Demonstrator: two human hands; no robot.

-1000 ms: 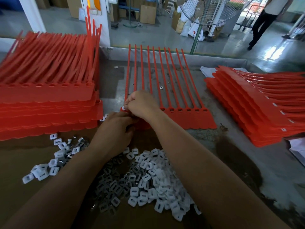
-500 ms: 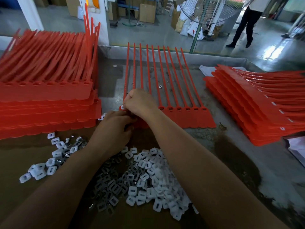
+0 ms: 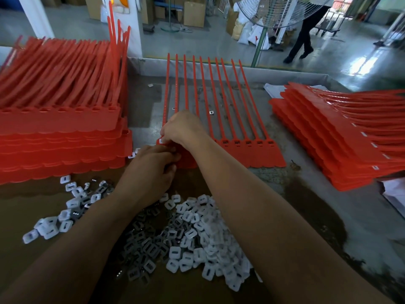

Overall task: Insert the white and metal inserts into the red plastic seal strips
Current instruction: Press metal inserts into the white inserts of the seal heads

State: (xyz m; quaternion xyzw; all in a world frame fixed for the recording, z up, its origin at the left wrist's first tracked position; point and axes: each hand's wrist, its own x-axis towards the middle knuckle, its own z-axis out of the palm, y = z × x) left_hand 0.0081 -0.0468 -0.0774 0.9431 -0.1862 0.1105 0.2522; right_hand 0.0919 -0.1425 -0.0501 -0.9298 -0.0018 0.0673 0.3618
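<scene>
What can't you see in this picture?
Head view:
- What the left hand holds: its own back hides it.
- The left sockets of the strip sheet: the right hand covers them.
- The left stack: cut by the left edge.
- The walker: cut by the top edge.

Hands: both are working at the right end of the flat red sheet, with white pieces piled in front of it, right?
No. The head view shows the left hand and right hand working at the left end of the sheet, not the right. The white pieces are piled in front, as you said.
</scene>
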